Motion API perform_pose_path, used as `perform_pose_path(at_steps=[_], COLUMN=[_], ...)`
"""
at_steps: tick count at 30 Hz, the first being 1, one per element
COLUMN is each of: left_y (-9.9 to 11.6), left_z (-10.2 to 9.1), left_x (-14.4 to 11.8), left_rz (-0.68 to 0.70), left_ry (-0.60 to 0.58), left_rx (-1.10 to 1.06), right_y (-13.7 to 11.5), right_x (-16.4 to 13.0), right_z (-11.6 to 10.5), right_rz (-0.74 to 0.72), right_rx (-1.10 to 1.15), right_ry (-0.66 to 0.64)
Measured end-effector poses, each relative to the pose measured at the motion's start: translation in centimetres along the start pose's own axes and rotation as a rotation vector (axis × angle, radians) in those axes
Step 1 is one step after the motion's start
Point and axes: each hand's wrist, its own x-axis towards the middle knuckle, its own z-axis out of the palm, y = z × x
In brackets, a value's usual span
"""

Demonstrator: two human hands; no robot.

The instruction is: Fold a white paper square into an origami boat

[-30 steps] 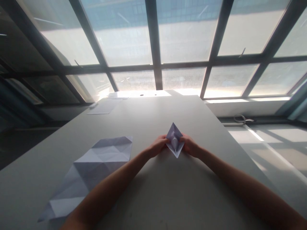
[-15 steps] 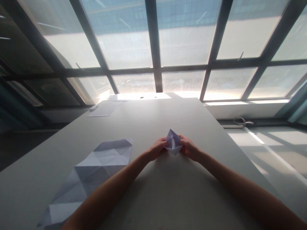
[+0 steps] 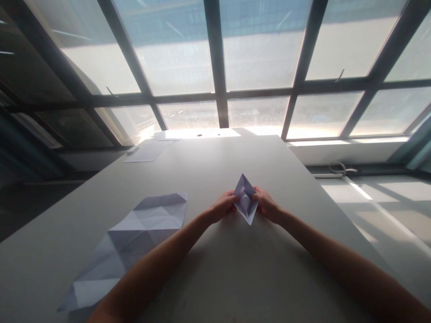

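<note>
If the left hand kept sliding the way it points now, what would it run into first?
The left hand points right and slightly away, straight into the folded paper piece it already pinches. Beyond that, the right hand grips the paper's other side, so it would likely meet those fingers next.

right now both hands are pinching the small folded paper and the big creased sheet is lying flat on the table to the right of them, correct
Not quite. In the head view the big creased sheet lies flat on the table to the left of the hands, beside the left forearm, not to the right. The rest holds: the left hand and right hand both pinch the small folded paper.
</note>
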Motion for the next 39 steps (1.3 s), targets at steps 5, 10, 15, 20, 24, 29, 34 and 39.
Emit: perform_pose_path(at_steps=[5,10,15,20,24,29,34,39], left_y=[0.2,0.4,0.2,-0.2,-0.6,-0.8,-1.2,-1.8], left_z=[-0.3,-0.2,0.1,0.1,-0.4,-1.3,-1.9,-2.1], left_x=[-0.1,-0.2,-0.1,0.2,0.4,0.5,0.9,1.4], left_rz=[-0.019,-0.032,-0.059,-0.067,-0.039,0.118,0.235,0.281], left_ry=[-0.026,0.005,0.047,0.122,0.245,0.432,0.619,0.656], left_rx=[0.090,0.192,0.274,0.338,0.457,0.663,0.600,0.475], right_y=[-0.1,-0.1,-0.3,-0.4,-0.7,-2.7,-5.4,-6.1], right_x=[0.2,0.4,0.6,0.6,0.7,0.0,-1.0,-1.3], right_z=[-0.4,-0.7,-0.6,-0.8,-1.3,-2.3,-2.3,-0.7], right_rz=[-0.013,-0.030,-0.076,-0.061,-0.051,-0.121,-0.257,-0.299], right_rx=[-0.304,-0.465,-0.530,-0.611,-0.773,-1.104,-1.161,-1.260], right_ry=[0.046,0.067,0.011,0.013,0.041,0.128,0.186,0.149])
